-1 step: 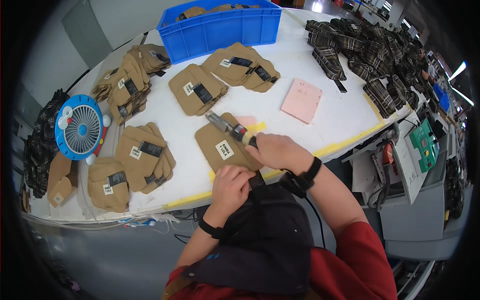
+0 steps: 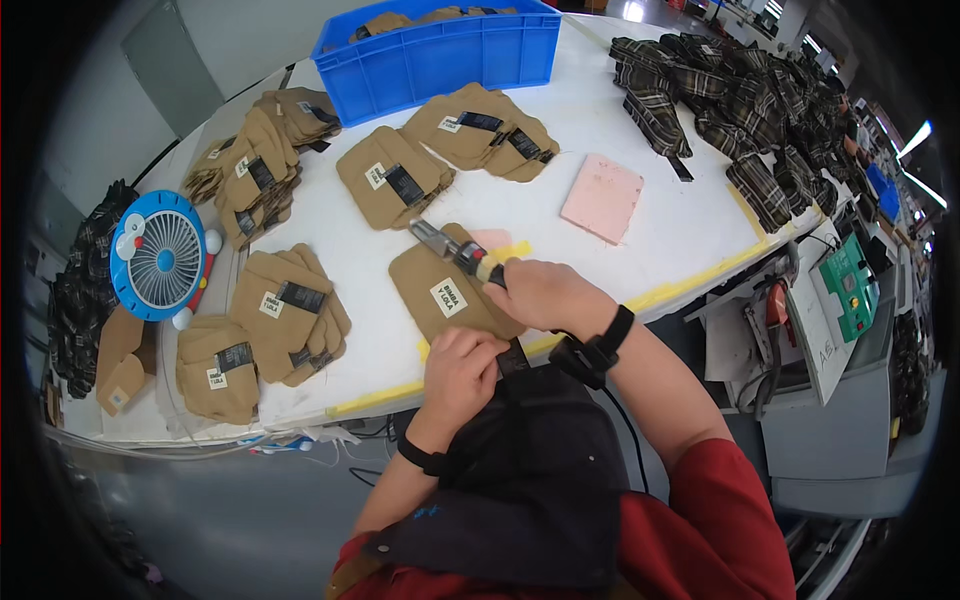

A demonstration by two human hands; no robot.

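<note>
A tan fabric piece (image 2: pixel 412 290) with a white label (image 2: pixel 449 299) lies flat at the table's front edge. My left hand (image 2: pixel 462 372) has its fingers curled down on the near edge of this piece, by a dark strip (image 2: pixel 513 358). My right hand (image 2: pixel 548 293) is closed around the dark handle of a hand tool (image 2: pixel 450 248) with a metal head. The tool reaches leftward over the piece's far right part; I cannot tell whether it touches the cloth.
Stacks of tan pieces (image 2: pixel 385 170) surround the work area. Behind them stands a blue crate (image 2: pixel 440 62). A pink block (image 2: pixel 603 198) lies to the right, before a heap of dark plaid items (image 2: pixel 735 95). At left stands a blue fan (image 2: pixel 163 255); at right, a green box (image 2: pixel 848 290).
My right hand has shifted slightly left and up on the tool's handle side. The left hand and the tan piece stay almost where they were.
</note>
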